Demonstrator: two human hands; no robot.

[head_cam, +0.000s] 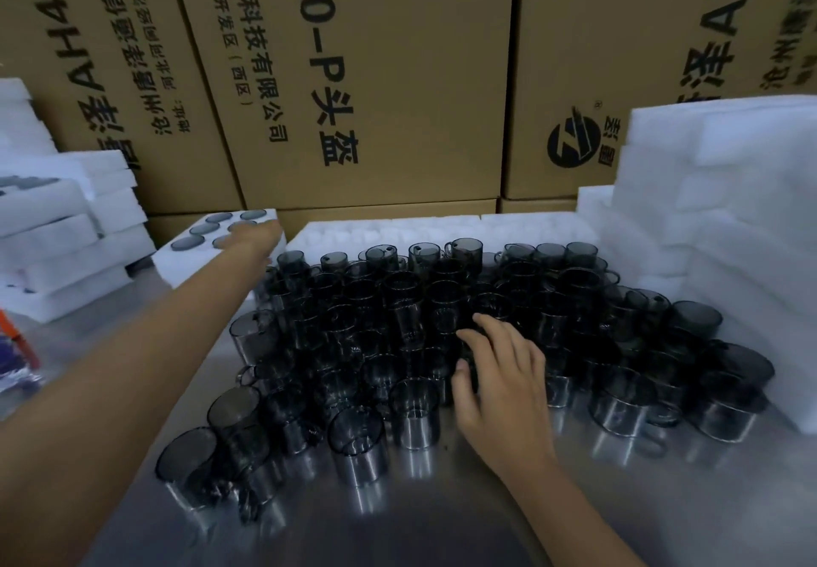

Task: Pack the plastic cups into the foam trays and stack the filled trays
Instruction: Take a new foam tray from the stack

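Several dark translucent plastic cups [411, 407] stand crowded on a shiny metal table [442, 513]. A white foam tray [185, 261] with cups seated in its round holes lies at the back left. My left hand [254, 237] reaches over that tray, blurred, fingers extended onto its near right corner. My right hand [499, 372] is in the middle of the cup cluster, fingers curled round a dark cup [466, 345]. An empty foam tray [398, 228] lies behind the cups.
Filled foam trays [66, 230] are stacked at the left. A tall pile of empty foam trays [716, 213] stands at the right. Printed cardboard boxes [376, 80] form a wall behind. A coloured packet [17, 354] lies at the left edge.
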